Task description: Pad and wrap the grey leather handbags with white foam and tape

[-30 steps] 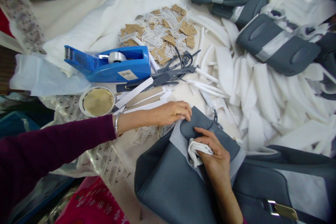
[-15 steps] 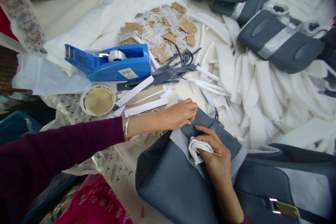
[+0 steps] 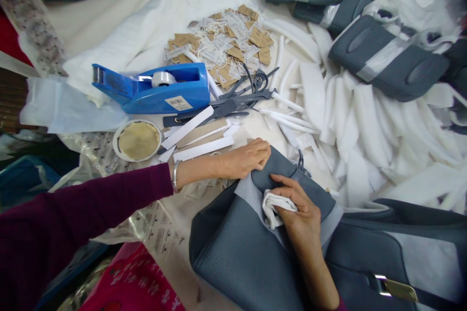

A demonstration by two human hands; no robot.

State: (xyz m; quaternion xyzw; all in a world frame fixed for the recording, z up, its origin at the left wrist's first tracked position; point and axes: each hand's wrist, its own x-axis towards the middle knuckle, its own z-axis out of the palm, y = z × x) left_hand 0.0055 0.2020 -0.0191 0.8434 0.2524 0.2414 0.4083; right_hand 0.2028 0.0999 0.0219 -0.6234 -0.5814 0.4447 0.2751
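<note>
A dark blue-grey leather handbag [image 3: 251, 248] lies tilted in front of me. A thin white sheet [image 3: 251, 197] shows under its flap [image 3: 280, 165]. My left hand [image 3: 250, 158] is closed, its fingers bunched at the flap's upper left corner; the fingertips are partly hidden. In my right hand [image 3: 301, 214] is a folded white cloth [image 3: 273, 209], pinched between thumb and fingers. The right fingertips rest on the flap, and the cloth lies against the bag's front.
A blue tape dispenser [image 3: 168, 90] stands left, behind a round tin [image 3: 138, 141]. Beyond are dark straps [image 3: 237, 102] and a heap of hang tags [image 3: 226, 43]. White foam strips [image 3: 365, 126] cover the right side. Another handbag [image 3: 365, 257] lies at lower right; wrapped bags [image 3: 390, 56] sit behind.
My left hand has shifted slightly to the left along the flap's corner. My right hand and the cloth stay in nearly the same place.
</note>
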